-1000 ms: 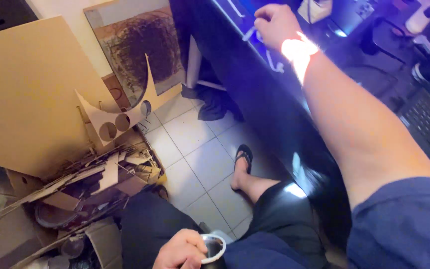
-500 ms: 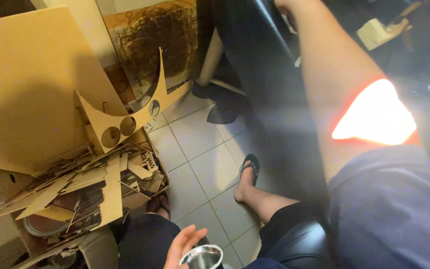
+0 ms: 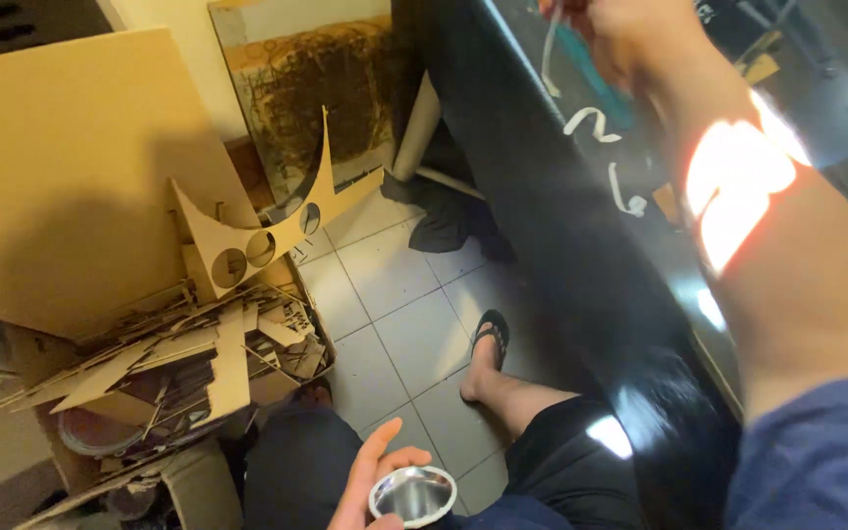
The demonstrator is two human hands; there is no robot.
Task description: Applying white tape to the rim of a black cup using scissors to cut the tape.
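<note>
Left hand (image 3: 377,478) low at the bottom edge of the view, over the lap, fingers curled around a small shiny metal cup (image 3: 412,496), thumb raised beside its rim; cup upright, open mouth facing up, resting against dark shorts (image 3: 296,461). Right hand (image 3: 612,34) raised at the top edge, above the black desk (image 3: 581,226), fingers pinched on a thin white strip (image 3: 550,44) hanging down from them; forearm lit by a bright orange patch. Two curled white scraps (image 3: 591,123) lying on the desk's surface just below that hand, near its front edge. On the tiled floor (image 3: 404,314), one foot in a black flip-flop (image 3: 488,339) close to the desk's dark side. At the left, an open cardboard box (image 3: 277,383) stuffed with flat cardboard offcuts, a curved cutout with round holes (image 3: 257,240) sticking up out of it, and a large plain cardboard sheet (image 3: 61,167) leaning behind. Against the wall at the top, a framed brownish picture (image 3: 311,98) standing on the floor, a dark cloth (image 3: 444,221) crumpled beside its lower right corner.
</note>
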